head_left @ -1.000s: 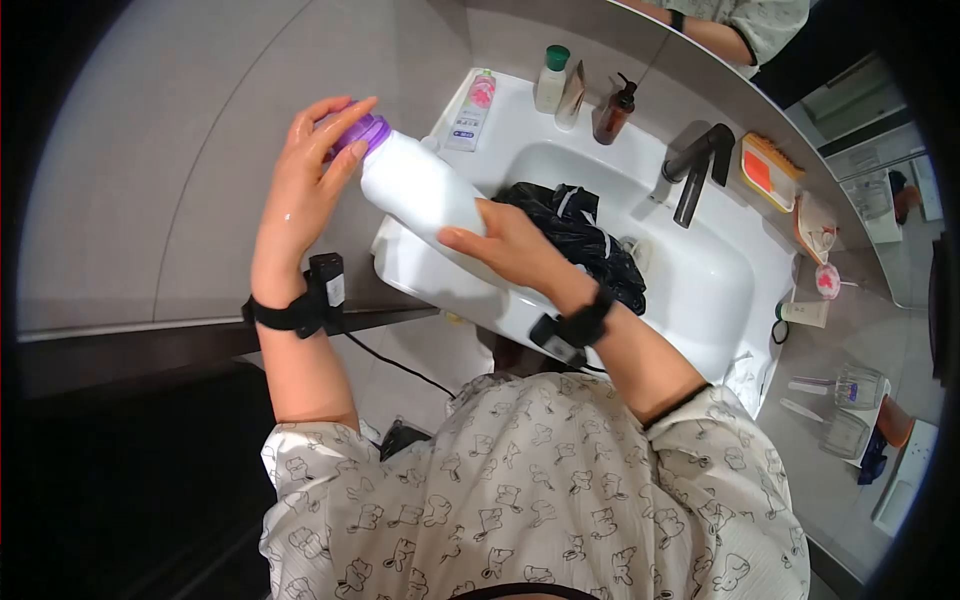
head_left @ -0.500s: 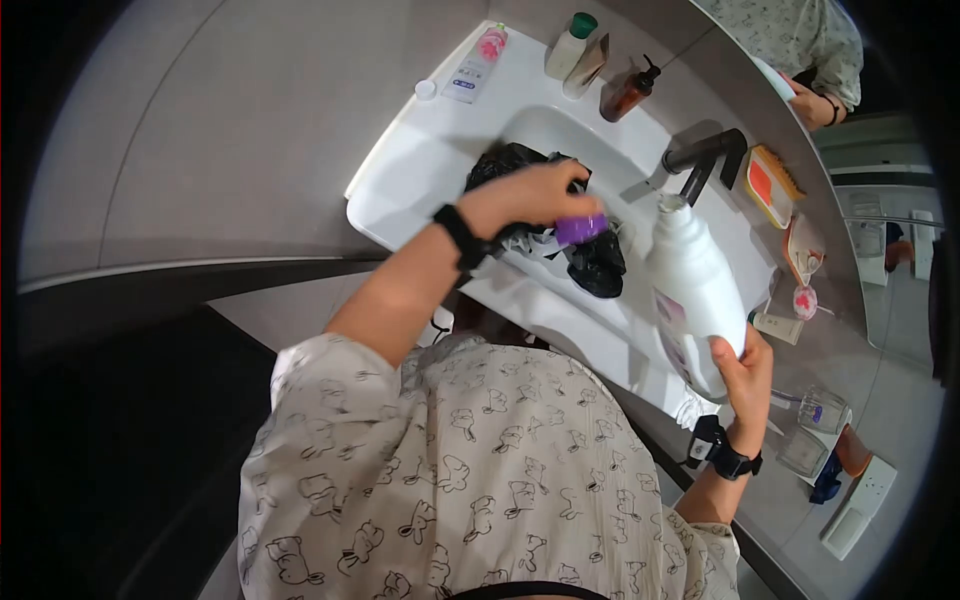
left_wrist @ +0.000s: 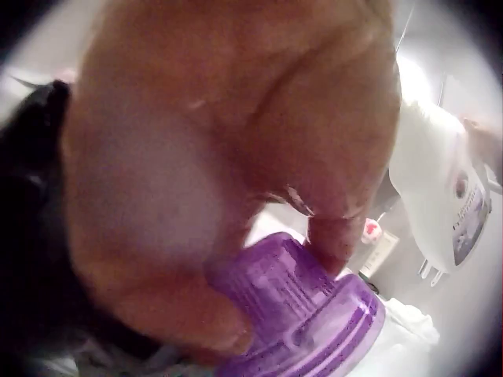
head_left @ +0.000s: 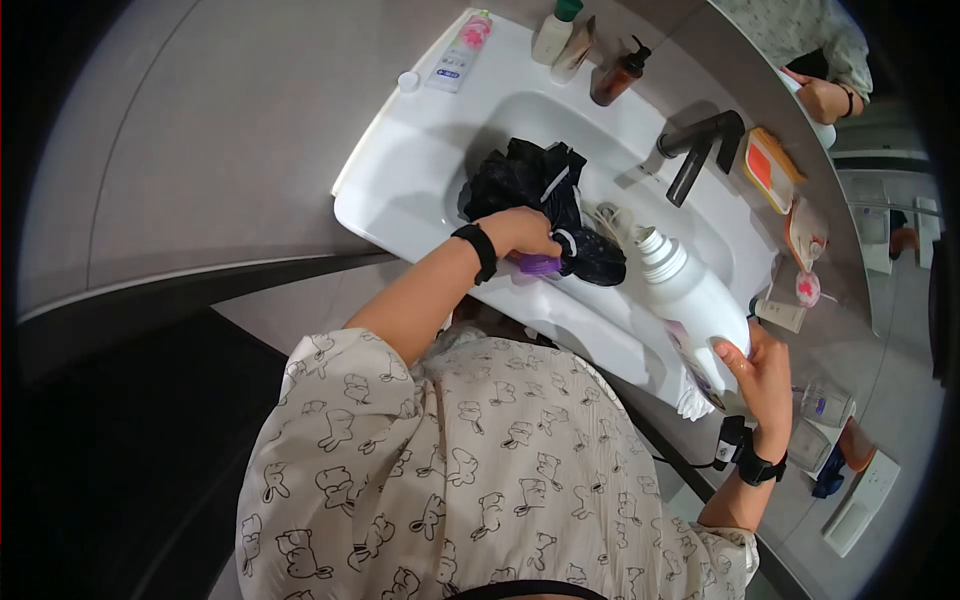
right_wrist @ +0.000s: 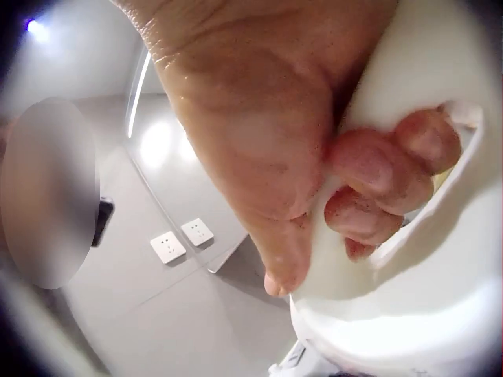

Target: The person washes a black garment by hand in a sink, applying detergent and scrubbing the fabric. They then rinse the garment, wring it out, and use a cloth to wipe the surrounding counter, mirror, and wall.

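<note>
My left hand pinches a purple screw cap low over the front rim of the sink. The left wrist view shows the cap between thumb and fingers, its wide side down. On the right, my right hand grips a white detergent bottle with its fingers through the handle. Uncapped, the bottle leans with its mouth up and toward the faucet side of the basin. A bunched black cloth with white strips lies in the sink, right beside my left hand.
The white sink has a dark faucet at its back right. Along the back stand a brown pump bottle and a green-capped bottle. A toothpaste tube and a small white cap lie at the left.
The purple cap has come off the bottle in my left hand, which moved right, then down toward the front rim. My right hand has carried the bottle right and tipped it mouth-up.
</note>
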Action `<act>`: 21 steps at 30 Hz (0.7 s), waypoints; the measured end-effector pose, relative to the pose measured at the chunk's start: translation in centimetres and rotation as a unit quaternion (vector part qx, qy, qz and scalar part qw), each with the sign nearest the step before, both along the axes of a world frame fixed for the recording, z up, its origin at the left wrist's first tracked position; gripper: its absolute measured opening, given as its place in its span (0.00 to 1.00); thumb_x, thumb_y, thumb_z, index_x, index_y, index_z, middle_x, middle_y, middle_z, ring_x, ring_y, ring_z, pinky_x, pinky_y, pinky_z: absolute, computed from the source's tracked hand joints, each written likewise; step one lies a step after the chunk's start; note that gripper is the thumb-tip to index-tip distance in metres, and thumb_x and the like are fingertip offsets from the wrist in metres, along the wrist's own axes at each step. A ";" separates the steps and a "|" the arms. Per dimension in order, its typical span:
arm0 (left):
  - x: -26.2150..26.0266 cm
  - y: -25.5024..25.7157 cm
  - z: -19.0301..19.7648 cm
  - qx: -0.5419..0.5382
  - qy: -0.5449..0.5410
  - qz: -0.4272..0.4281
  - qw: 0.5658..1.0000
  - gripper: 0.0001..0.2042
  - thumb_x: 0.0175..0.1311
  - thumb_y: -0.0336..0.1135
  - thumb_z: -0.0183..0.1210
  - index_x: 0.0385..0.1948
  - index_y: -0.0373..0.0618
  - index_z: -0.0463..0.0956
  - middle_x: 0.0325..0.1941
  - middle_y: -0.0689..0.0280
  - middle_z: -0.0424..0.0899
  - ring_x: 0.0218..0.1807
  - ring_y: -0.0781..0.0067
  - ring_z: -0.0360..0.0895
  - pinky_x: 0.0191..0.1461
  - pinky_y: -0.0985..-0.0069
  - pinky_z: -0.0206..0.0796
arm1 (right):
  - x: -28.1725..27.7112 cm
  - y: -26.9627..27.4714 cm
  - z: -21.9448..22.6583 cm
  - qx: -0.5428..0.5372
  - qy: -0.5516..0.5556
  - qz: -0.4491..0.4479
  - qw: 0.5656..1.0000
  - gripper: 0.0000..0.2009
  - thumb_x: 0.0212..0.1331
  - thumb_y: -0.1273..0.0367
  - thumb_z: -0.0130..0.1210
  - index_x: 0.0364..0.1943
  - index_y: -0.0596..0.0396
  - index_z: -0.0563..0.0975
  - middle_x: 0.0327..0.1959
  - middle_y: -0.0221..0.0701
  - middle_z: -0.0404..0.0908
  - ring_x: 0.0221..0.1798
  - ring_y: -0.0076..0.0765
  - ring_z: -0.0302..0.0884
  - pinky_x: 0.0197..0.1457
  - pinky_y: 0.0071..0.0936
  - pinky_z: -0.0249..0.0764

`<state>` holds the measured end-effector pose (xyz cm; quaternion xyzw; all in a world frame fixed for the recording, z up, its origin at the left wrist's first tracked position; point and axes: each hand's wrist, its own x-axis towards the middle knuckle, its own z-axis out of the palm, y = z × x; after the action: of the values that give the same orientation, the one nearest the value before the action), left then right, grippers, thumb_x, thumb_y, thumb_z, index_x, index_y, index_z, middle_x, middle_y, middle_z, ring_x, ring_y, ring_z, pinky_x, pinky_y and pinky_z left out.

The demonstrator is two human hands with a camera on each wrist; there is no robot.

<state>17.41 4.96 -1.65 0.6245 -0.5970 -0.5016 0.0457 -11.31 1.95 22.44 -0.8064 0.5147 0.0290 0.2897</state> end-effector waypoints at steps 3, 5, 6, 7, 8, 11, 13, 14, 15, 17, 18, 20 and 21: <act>1.7 0.6 0.5 0.032 0.039 0.044 0.998 0.24 0.48 0.53 0.55 0.37 0.39 0.76 0.36 0.55 0.80 0.35 0.59 0.78 0.40 0.70 0.68 | 0.5 -0.4 -0.5 0.009 -0.014 0.015 1.000 0.20 0.49 0.57 0.61 0.28 0.65 0.74 0.14 0.31 0.68 0.20 0.21 0.58 0.25 0.23 0.62; 2.3 1.3 0.1 -0.057 0.007 0.046 0.997 0.24 0.48 0.54 0.56 0.37 0.40 0.76 0.37 0.55 0.80 0.38 0.59 0.77 0.42 0.71 0.67 | 0.9 -0.9 -0.9 0.001 -0.013 0.021 1.000 0.21 0.49 0.56 0.61 0.27 0.65 0.74 0.14 0.30 0.67 0.21 0.21 0.58 0.25 0.22 0.61; 2.5 1.6 -0.1 -0.055 0.005 0.052 0.997 0.24 0.48 0.54 0.56 0.37 0.40 0.76 0.37 0.55 0.80 0.41 0.58 0.76 0.45 0.70 0.66 | 1.1 -1.1 -1.1 -0.008 -0.013 0.023 1.000 0.21 0.49 0.56 0.60 0.27 0.65 0.74 0.14 0.30 0.67 0.21 0.21 0.58 0.25 0.22 0.61; 2.6 1.8 -0.2 -0.055 0.005 0.057 0.997 0.24 0.48 0.54 0.56 0.37 0.40 0.76 0.37 0.55 0.80 0.41 0.58 0.76 0.45 0.70 0.66 | 1.2 -1.3 -1.4 -0.008 -0.012 0.027 1.000 0.21 0.49 0.56 0.60 0.27 0.65 0.74 0.14 0.30 0.67 0.21 0.21 0.58 0.25 0.22 0.61; 2.7 2.0 -0.4 -0.055 0.029 0.066 0.996 0.24 0.48 0.54 0.56 0.37 0.40 0.76 0.38 0.55 0.80 0.41 0.57 0.76 0.46 0.70 0.66 | 1.3 -1.6 -1.6 -0.008 -0.032 0.025 0.999 0.21 0.50 0.55 0.60 0.27 0.65 0.74 0.14 0.29 0.67 0.21 0.20 0.58 0.25 0.21 0.61; 2.7 2.3 -0.8 -0.055 0.048 0.063 0.995 0.24 0.48 0.54 0.56 0.38 0.40 0.76 0.38 0.54 0.79 0.42 0.56 0.76 0.46 0.69 0.66 | 2.9 -2.0 -1.7 -0.022 -0.075 0.023 0.997 0.22 0.51 0.54 0.59 0.27 0.65 0.73 0.15 0.28 0.68 0.22 0.20 0.59 0.25 0.20 0.61; 2.6 2.3 -0.8 -0.057 0.043 0.047 0.996 0.24 0.48 0.54 0.57 0.38 0.40 0.76 0.38 0.54 0.79 0.42 0.56 0.76 0.46 0.69 0.66 | 3.8 -2.2 -1.8 -0.037 -0.097 0.019 0.994 0.23 0.51 0.53 0.58 0.27 0.65 0.73 0.16 0.27 0.68 0.22 0.19 0.60 0.25 0.20 0.61; 2.7 2.2 -0.8 -0.052 0.036 0.042 0.997 0.24 0.48 0.54 0.57 0.38 0.41 0.76 0.38 0.54 0.79 0.42 0.55 0.75 0.47 0.69 0.66 | 4.0 -2.5 -1.9 -0.031 -0.087 0.002 0.996 0.23 0.52 0.53 0.58 0.27 0.65 0.73 0.16 0.27 0.68 0.22 0.19 0.60 0.25 0.20 0.61; 2.7 2.2 -0.7 -0.047 0.029 0.037 0.998 0.24 0.48 0.54 0.57 0.38 0.41 0.76 0.39 0.54 0.79 0.43 0.54 0.75 0.47 0.69 0.65 | 4.3 -2.6 -1.9 -0.025 -0.077 -0.015 0.997 0.23 0.52 0.53 0.57 0.28 0.65 0.73 0.16 0.27 0.69 0.22 0.19 0.60 0.25 0.20 0.61; 2.8 2.5 -0.7 -0.066 0.014 0.034 0.997 0.24 0.49 0.53 0.57 0.37 0.40 0.76 0.37 0.56 0.80 0.40 0.58 0.76 0.45 0.70 0.66 | 4.9 -2.6 -2.0 -0.019 -0.068 -0.016 0.997 0.23 0.52 0.53 0.57 0.28 0.65 0.73 0.16 0.27 0.69 0.22 0.19 0.60 0.25 0.20 0.62; 2.9 2.6 -0.7 -0.084 -0.001 0.031 0.996 0.23 0.50 0.53 0.56 0.37 0.40 0.76 0.35 0.57 0.80 0.38 0.61 0.77 0.42 0.71 0.68 | 5.1 -2.5 -2.1 -0.013 -0.059 -0.018 0.998 0.22 0.52 0.53 0.57 0.28 0.65 0.74 0.16 0.28 0.69 0.21 0.19 0.60 0.25 0.20 0.62; 3.6 2.1 0.2 -0.029 0.089 0.106 0.990 0.21 0.52 0.52 0.55 0.35 0.41 0.76 0.32 0.60 0.79 0.35 0.67 0.76 0.38 0.74 0.68 | 4.7 -2.5 -2.4 -0.017 -0.060 -0.007 0.998 0.22 0.52 0.53 0.57 0.28 0.65 0.74 0.16 0.28 0.70 0.21 0.19 0.61 0.25 0.21 0.62; 4.0 1.8 0.6 0.026 0.178 0.180 0.967 0.19 0.55 0.51 0.54 0.34 0.42 0.76 0.30 0.63 0.79 0.31 0.73 0.76 0.33 0.77 0.68 | 4.4 -2.5 -2.5 -0.022 -0.062 0.006 0.998 0.22 0.52 0.53 0.57 0.28 0.65 0.74 0.16 0.28 0.70 0.21 0.19 0.61 0.25 0.21 0.63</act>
<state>21.44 6.76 -1.04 0.6232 -0.4438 -0.6035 0.2247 -6.93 -0.60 19.89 -0.8159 0.4915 -0.0310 0.3030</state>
